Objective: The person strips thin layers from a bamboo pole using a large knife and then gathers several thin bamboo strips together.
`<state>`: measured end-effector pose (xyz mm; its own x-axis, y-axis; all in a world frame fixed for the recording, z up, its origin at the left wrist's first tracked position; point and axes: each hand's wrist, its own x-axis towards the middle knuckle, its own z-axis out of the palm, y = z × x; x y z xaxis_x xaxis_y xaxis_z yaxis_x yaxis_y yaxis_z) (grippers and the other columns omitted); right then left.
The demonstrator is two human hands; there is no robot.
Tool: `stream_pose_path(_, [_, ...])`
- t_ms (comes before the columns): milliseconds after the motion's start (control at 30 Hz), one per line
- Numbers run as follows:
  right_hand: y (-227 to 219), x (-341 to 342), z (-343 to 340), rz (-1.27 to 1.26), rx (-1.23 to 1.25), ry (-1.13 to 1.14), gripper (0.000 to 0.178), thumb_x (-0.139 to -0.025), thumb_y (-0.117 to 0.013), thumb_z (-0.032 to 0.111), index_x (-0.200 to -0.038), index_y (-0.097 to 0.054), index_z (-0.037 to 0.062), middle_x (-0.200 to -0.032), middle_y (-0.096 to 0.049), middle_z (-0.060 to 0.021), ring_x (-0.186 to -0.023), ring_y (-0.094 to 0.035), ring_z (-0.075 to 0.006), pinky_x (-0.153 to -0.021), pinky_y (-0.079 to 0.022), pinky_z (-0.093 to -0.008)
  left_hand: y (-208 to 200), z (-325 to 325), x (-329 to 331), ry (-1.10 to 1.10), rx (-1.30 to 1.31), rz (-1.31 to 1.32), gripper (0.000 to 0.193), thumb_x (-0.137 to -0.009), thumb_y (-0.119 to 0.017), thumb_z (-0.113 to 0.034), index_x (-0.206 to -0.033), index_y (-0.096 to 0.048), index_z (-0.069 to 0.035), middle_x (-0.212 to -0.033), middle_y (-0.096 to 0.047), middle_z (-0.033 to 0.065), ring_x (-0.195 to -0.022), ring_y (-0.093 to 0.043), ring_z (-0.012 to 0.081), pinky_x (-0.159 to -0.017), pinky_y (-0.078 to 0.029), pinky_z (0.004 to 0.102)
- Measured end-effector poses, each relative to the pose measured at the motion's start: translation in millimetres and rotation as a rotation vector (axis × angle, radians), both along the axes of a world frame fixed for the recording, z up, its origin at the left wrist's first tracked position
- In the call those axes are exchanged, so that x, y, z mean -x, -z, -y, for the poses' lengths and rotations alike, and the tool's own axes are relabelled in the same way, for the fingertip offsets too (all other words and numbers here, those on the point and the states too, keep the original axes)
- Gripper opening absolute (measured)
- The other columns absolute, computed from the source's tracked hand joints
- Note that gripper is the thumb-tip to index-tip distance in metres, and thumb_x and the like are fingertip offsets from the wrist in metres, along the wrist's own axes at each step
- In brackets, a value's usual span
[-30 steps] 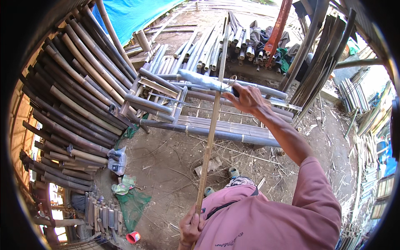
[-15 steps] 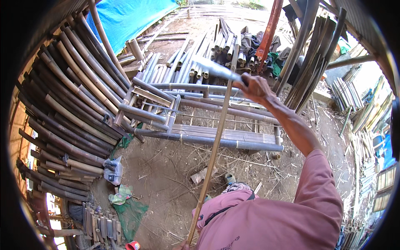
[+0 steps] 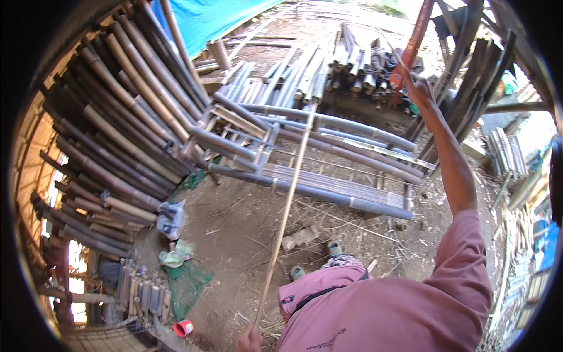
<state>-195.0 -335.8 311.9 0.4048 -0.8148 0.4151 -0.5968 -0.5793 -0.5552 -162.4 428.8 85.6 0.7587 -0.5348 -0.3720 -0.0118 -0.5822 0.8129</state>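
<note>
At the lower edge my left hand [image 3: 250, 339] is closed around the lower end of a long, thin bamboo strip [image 3: 288, 208]. The strip slants up and away from me, crossing in front of a bamboo bench frame [image 3: 340, 199]; its far end is near the pile of bamboo poles. My right hand [image 3: 417, 89] is raised far out at the upper right, fingers wrapped around the handle of a machete [image 3: 394, 51]. Its blade shows only as a thin line, pointing up and left, apart from the strip. The handle is mostly hidden in my grip.
Dark bamboo poles [image 3: 117, 123] lean in a dense row at left. Cut bamboo poles [image 3: 293, 73] lie stacked beyond the bench. A plastic bag [image 3: 170, 220], green netting [image 3: 189, 288] and a red container [image 3: 182, 328] sit on the ground. More split bamboo [image 3: 505, 152] stands at right.
My right hand has swung up and to the right with the machete, away from the strip. My left hand has come further into view, still on the strip. The whole view has shifted slightly.
</note>
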Motion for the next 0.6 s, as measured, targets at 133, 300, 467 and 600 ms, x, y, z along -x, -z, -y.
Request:
stream_pose_path(133, [76.4, -66.8, -121.4, 0.094, 0.315, -0.353, 0.036, -0.092, -0.06, 0.043, -0.08, -0.067, 0.0095, -0.072, -0.066, -0.0126, -0.051, -0.059, -0.0212, -0.047, -0.044, -0.0395, -33.3, 115.2, -58.4, -0.135, 0.246, -0.168, 0.023, -0.096, -0.05, -0.019, -0.105, -0.061, 0.0, -0.066, -0.05, -0.0016, -0.056, -0.044, 0.006, -0.049, -0.036, 0.0238])
stream_pose_path(300, [91.6, -82.9, -274.6, -0.155, -0.142, -0.6, 0.03, -0.093, -0.061, 0.035, -0.096, -0.06, 0.0056, -0.069, -0.062, -0.0094, -0.053, -0.055, -0.0175, -0.048, -0.045, -0.0363, -84.7, 218.5, -94.0, -0.105, 0.673, -0.447, 0.024, -0.1, -0.047, -0.019, -0.117, -0.053, -0.002, -0.073, -0.058, 0.0047, -0.045, -0.046, 0.0057, -0.038, -0.037, 0.0204])
stream_pose_path(467, [121.9, -72.3, -331.5, -0.258, 0.001, -0.898, 0.049, -0.084, -0.062, 0.056, -0.092, -0.055, 0.0089, -0.069, -0.06, -0.0073, -0.054, -0.053, -0.0192, -0.044, -0.042, -0.036, -112.5, 243.4, -109.8, -0.102, 0.685, -0.498, 0.023, -0.102, -0.044, -0.021, -0.114, -0.056, -0.006, -0.065, -0.054, 0.0013, -0.042, -0.04, 0.0029, -0.036, -0.031, 0.0182])
stream_pose_path(600, [117.1, -81.6, -311.5, -0.216, -0.1, -0.814, 0.055, -0.091, -0.045, 0.062, -0.088, -0.052, 0.0078, -0.066, -0.057, -0.0104, -0.052, -0.053, -0.0231, -0.046, -0.042, -0.0406, -121.2, 244.5, -96.4, -0.07, 0.635, -0.442, 0.029, -0.102, -0.042, -0.025, -0.122, -0.054, -0.007, -0.059, -0.048, -0.0018, -0.042, -0.038, 0.0031, -0.036, -0.03, 0.019])
